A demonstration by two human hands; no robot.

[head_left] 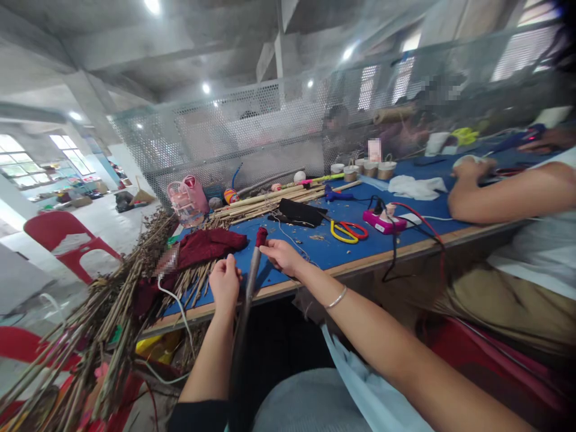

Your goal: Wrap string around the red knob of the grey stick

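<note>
A long greyish stick (252,273) rises from my lap at a slight tilt, its top end wrapped in dark red cloth (261,236). My right hand (284,257) is closed, thumb and fingers pinching the stick just below the wrap. Just left of the stick, my left hand (225,282) is curled shut with the thumb up; whatever lies inside its fingers is hidden. A larger dark red cloth (209,247) lies beyond it on the blue tabletop (306,243), over dry stalks.
Bundled dry stalks (112,312) jut past the table's left end. Yellow-and-red-handled scissors (348,231), a black cloth (300,212), pale sticks (270,203) and a magenta power strip (384,222) lie farther back. On the right a co-worker's arm (508,192) rests on the table. A mesh screen (234,129) stands behind.
</note>
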